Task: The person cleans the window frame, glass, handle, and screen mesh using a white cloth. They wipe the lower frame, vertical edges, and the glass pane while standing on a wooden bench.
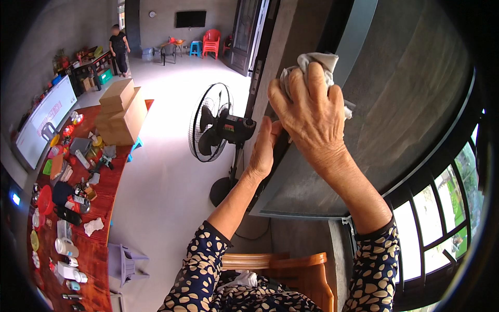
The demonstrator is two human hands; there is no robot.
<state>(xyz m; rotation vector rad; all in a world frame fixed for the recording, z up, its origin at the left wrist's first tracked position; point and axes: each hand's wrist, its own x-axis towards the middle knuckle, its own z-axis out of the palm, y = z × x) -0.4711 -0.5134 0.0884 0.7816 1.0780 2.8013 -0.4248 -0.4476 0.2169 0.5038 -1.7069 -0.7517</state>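
Observation:
My right hand is closed on a crumpled grey cloth, pressing it against the upright frame of a large dark grey panel. Parts of the cloth stick out above the knuckles and beside the little finger. Lower and to the left, my left hand rests at the panel's near edge. Its fingers are stretched upward, partly turned from view, and I see nothing held in them. Both forearms wear dark sleeves with pale spots.
A black standing fan is left of my left hand. Along the left runs a red wooden table with cardboard boxes and clutter. A wooden chair stands below me, a barred window at right. Another person stands far back.

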